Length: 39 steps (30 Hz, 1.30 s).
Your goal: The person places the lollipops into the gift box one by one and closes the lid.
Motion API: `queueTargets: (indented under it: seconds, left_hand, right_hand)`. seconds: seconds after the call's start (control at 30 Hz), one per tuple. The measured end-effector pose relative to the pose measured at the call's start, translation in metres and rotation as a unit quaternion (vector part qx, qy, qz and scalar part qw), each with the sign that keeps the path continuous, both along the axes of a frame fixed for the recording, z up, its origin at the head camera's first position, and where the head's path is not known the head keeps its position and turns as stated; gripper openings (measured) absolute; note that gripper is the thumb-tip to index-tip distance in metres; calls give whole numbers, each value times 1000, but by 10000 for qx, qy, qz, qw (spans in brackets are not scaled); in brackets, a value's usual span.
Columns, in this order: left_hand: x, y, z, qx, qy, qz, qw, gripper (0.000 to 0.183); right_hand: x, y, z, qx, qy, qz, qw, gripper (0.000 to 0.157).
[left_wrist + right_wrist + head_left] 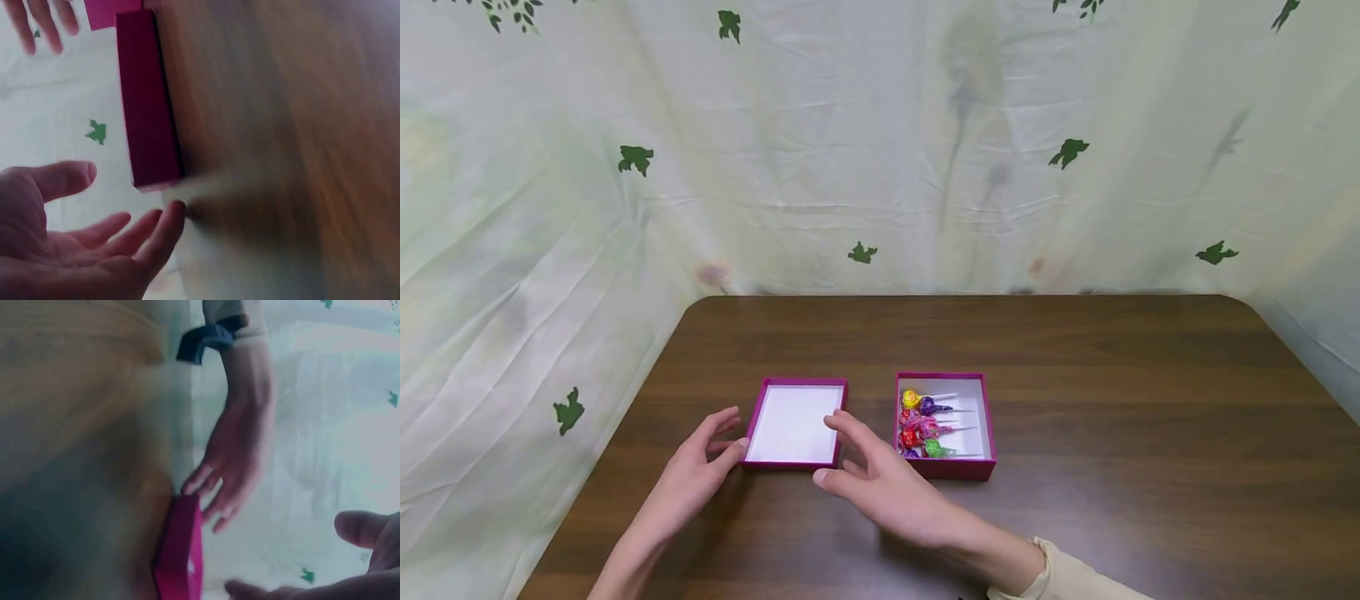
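A shallow magenta box part with a white inside (796,423), likely a lid, lies open side up on the table. My left hand (688,471) is at its left edge, thumb and fingers apart and loosely bent, fingertips close to the rim. Over its right edge reaches my right hand (891,487), thumb and fingers spread, holding nothing. To the right, partly behind that hand, stands a deeper magenta box (955,470) with several wrapped lollipops (925,427) along its left side, sticks pointing right. In the left wrist view, the nearer magenta side wall (147,100) runs beside my left fingers (159,240).
The brown wooden table (1120,417) extends beyond both boxes to the right and back. A pale cloth backdrop (880,167) with green leaf shapes hangs behind and along the sides. A dark strap (209,340) sits on the left wrist.
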<state>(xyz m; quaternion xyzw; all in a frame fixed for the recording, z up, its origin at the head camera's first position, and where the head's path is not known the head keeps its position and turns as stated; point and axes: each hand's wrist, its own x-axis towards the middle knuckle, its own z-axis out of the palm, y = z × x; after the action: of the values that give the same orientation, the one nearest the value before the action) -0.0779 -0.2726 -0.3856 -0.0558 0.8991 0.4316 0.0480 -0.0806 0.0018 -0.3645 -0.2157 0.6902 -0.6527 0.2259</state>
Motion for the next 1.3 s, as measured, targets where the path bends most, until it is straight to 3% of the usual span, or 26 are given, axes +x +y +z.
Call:
queueTargets:
  seconds: [0.17, 0.27, 0.57, 0.77, 0.93, 1.1, 1.2, 1.3]
  left_hand:
    - [-11, -12, -7, 700, -81, -250, 9972, 56]
    - [-16, -18, -10, 883, -200, -391, 9951, 56]
    - [-24, -27, -10, 1079, -669, -746, 9891, 60]
    - [-27, -24, -9, 706, -712, -867, 9912, 60]
    - [-24, -20, -10, 400, -580, -787, 9944, 55]
    - [-20, -19, -10, 340, -622, -485, 9963, 54]
    - [-16, -20, -9, 789, -704, -196, 9942, 51]
    - [-11, -21, -7, 1481, -693, 25, 9865, 49]
  right_hand:
    - [-3, -16, -14, 699, -79, -373, 9968, 80]
    - [-6, -23, -21, 962, -143, -656, 9931, 87]
    - [-14, -34, -33, 951, -283, -1165, 9882, 85]
    - [-21, -41, -39, 1035, -191, -1254, 9865, 82]
    - [-21, -42, -39, 969, -255, -1229, 9873, 80]
    - [-18, -40, -38, 644, -306, -1114, 9912, 78]
    - [-15, -38, -37, 387, -265, -1005, 9938, 78]
    - [-12, -36, -36, 254, -158, -866, 9958, 79]
